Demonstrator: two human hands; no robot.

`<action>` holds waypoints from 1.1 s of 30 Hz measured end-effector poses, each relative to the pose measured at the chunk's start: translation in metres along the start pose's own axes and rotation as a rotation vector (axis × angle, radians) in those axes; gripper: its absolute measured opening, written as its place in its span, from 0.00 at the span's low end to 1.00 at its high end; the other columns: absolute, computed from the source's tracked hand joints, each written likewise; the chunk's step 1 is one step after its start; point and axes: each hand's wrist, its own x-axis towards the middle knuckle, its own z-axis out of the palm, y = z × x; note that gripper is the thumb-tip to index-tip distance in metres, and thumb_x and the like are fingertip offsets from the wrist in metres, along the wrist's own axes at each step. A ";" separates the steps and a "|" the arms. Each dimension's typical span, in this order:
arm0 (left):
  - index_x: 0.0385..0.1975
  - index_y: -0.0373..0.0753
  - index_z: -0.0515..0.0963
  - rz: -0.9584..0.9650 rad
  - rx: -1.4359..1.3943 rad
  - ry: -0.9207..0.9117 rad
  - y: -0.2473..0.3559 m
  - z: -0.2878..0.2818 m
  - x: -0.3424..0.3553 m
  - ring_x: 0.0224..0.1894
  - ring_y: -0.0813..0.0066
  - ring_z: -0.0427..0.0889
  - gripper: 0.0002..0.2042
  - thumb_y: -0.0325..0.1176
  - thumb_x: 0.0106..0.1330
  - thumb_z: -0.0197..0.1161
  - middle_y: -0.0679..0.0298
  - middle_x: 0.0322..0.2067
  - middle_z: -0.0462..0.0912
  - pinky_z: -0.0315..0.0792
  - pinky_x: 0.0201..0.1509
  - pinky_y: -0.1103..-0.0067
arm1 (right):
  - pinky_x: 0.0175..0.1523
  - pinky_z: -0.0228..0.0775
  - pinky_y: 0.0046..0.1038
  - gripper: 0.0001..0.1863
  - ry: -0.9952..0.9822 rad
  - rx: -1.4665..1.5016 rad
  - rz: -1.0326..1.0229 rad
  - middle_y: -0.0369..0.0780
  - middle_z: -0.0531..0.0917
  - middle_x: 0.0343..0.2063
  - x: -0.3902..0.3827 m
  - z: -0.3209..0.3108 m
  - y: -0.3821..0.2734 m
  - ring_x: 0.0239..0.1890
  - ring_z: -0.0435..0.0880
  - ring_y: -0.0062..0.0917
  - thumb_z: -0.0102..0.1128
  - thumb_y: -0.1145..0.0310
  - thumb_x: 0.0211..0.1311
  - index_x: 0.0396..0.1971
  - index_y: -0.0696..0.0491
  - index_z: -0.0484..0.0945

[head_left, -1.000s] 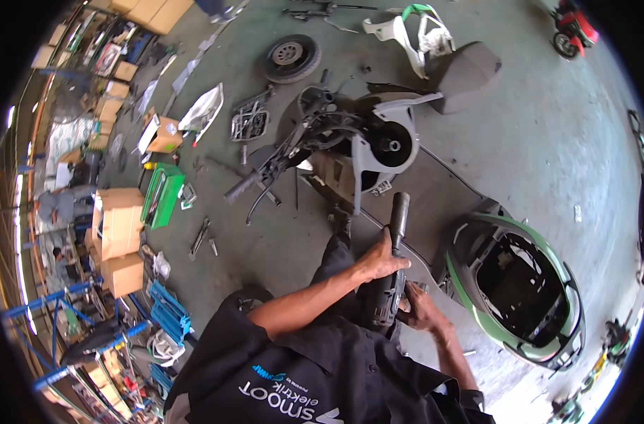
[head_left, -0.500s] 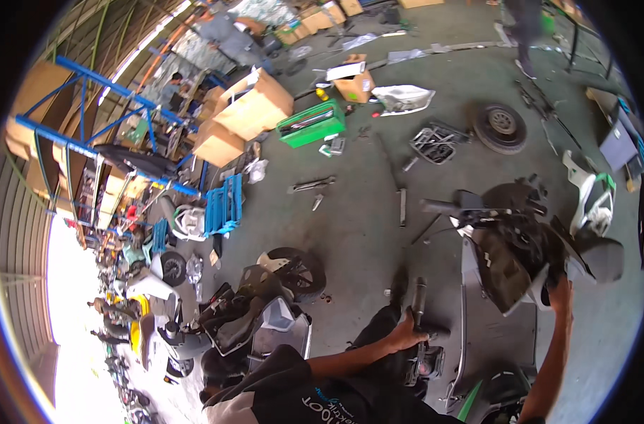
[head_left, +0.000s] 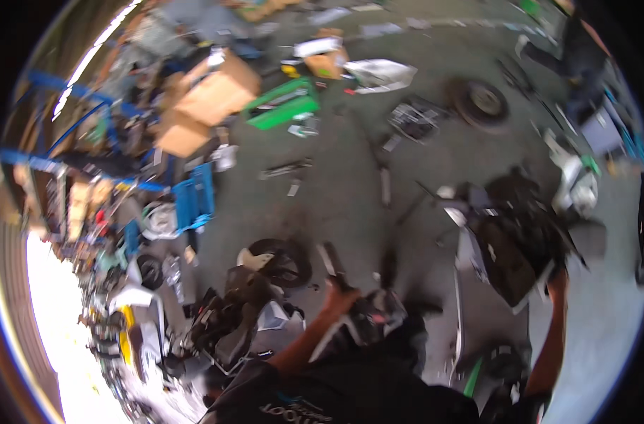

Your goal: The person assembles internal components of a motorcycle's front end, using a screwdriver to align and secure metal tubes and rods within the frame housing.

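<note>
Both your hands are busy: the left hand (head_left: 341, 295) is wrapped around a dark bar-shaped part (head_left: 331, 260) held out in front of your chest, while the right hand (head_left: 558, 280) reaches out to the stripped scooter body (head_left: 505, 240), fingers too blurred to read, seemingly to steady it. The part looks slim, dark and straight, angled up over the concrete floor (head_left: 336, 184), where a green tool case (head_left: 283, 104) lies well apart

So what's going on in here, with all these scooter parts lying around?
A person stands in a cluttered workshop, seen from above through a blurred head camera. Their left hand grips a long dark part held in front of the body. Their right hand reaches out to a partly stripped scooter and touches its dark bodywork. On the concrete floor lie a loose wheel, a green toolbox and cardboard boxes.
</note>
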 end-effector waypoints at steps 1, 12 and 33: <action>0.56 0.25 0.54 -0.007 0.093 0.055 -0.022 -0.019 0.012 0.43 0.65 0.76 0.38 0.34 0.50 0.71 0.51 0.44 0.74 0.75 0.43 0.70 | 0.49 0.70 0.47 0.17 -0.048 -0.036 0.034 0.56 0.79 0.45 0.017 0.010 0.019 0.48 0.77 0.53 0.49 0.69 0.58 0.47 0.56 0.74; 0.51 0.29 0.55 0.027 -0.163 0.058 0.032 -0.064 0.047 0.33 0.73 0.75 0.32 0.28 0.54 0.70 0.59 0.35 0.72 0.75 0.34 0.76 | 0.42 0.74 0.36 0.20 0.096 0.330 0.181 0.50 0.84 0.33 0.003 0.034 0.027 0.36 0.84 0.39 0.62 0.64 0.50 0.44 0.56 0.77; 0.61 0.37 0.49 0.143 -0.099 0.015 0.184 -0.048 0.191 0.36 0.74 0.74 0.38 0.27 0.55 0.68 0.63 0.36 0.69 0.75 0.38 0.75 | 0.45 0.68 0.47 0.21 0.032 0.201 0.071 0.54 0.79 0.38 -0.043 0.015 -0.026 0.42 0.77 0.54 0.53 0.78 0.52 0.49 0.59 0.71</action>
